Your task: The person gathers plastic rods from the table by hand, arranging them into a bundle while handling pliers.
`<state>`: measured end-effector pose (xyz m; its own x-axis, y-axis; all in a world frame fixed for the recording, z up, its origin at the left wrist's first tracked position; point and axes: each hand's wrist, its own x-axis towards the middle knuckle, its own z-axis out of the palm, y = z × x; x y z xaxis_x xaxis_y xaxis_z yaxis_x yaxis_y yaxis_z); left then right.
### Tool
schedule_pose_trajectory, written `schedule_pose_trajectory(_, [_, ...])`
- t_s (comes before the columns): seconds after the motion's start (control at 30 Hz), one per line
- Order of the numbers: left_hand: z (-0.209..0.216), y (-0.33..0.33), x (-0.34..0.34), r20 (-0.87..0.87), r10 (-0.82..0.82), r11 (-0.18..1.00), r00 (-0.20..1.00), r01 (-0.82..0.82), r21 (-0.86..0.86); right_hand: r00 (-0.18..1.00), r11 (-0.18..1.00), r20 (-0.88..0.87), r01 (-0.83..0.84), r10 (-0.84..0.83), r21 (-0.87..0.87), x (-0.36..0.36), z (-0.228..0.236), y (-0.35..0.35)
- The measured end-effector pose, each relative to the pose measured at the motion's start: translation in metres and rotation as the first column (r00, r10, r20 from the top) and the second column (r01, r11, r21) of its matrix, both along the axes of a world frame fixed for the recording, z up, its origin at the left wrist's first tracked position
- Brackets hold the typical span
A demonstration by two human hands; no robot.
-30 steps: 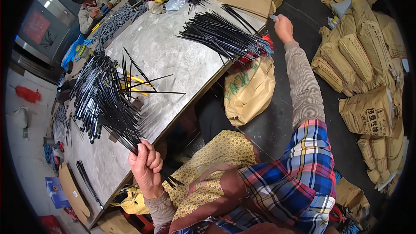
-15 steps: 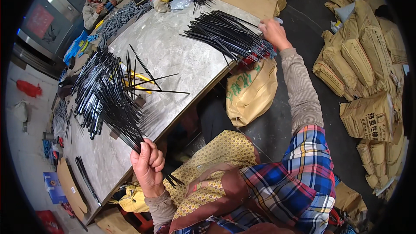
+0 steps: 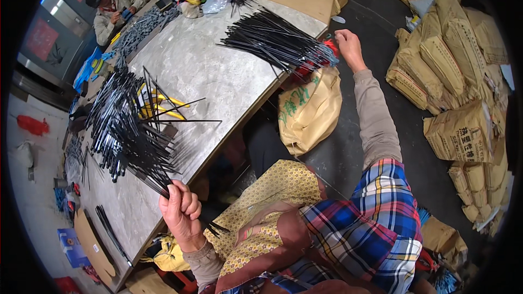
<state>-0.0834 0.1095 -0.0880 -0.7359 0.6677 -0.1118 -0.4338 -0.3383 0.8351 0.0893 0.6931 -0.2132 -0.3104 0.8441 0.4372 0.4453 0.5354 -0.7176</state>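
Note:
A bundle of long black cable ties (image 3: 158,182) is gripped in my left hand (image 3: 182,212), its other ends fanning over a large heap of black cable ties (image 3: 111,125) at the table's left. My right hand (image 3: 350,49) reaches past the table's far right edge. Its fingers are curled, and what they hold, if anything, is hidden. Just left of it, a second pile of black cable ties (image 3: 272,41) lies across the table corner, with grey-blue ends over the edge. Red material (image 3: 330,48) shows beside those ends.
A tan sack (image 3: 309,111) stands below the table edge (image 3: 234,128). Yellow-handled tools (image 3: 166,103) lie by the left heap. Another person (image 3: 111,13) works at the far left beside grey pieces (image 3: 147,24). Stacked brown sacks (image 3: 436,57) line the right.
My right hand has moved right and slightly nearer, away from the far pile's ends. My left hand keeps its grip on the cable ties. The whole view has shifted slightly.

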Motion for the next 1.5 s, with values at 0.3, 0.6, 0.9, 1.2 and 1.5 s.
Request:
schedule_pose_trajectory(0.3, [-0.001,0.008,-0.002,-0.019,0.027,0.997,0.999,-0.029,-0.073,0.935,0.947,-0.332,-0.213,0.126,-0.241,-0.035,-0.018,0.074])
schedule_pose_trajectory(0.6, [0.008,0.016,0.0,-0.007,0.1,0.994,0.995,-0.1,-0.052,0.851,0.876,-0.521,-0.203,-0.062,-0.437,-0.086,-0.047,0.079])
schedule_pose_trajectory(0.9, [0.028,-0.006,0.002,0.038,0.163,0.987,0.986,-0.162,-0.014,0.98,0.876,-0.169,-0.168,0.1,-0.452,-0.016,-0.013,0.115])
schedule_pose_trajectory(1.2, [0.013,-0.058,0.004,0.028,0.129,0.992,0.991,-0.129,0.008,0.953,0.933,-0.192,-0.166,0.235,0.319,-0.084,0.088,-0.07])
schedule_pose_trajectory(1.5, [0.009,-0.09,0.008,0.037,0.116,0.993,0.993,-0.117,0.019,0.586,0.58,-0.093,-0.81,0.805,-0.084,-0.225,0.087,-0.262])
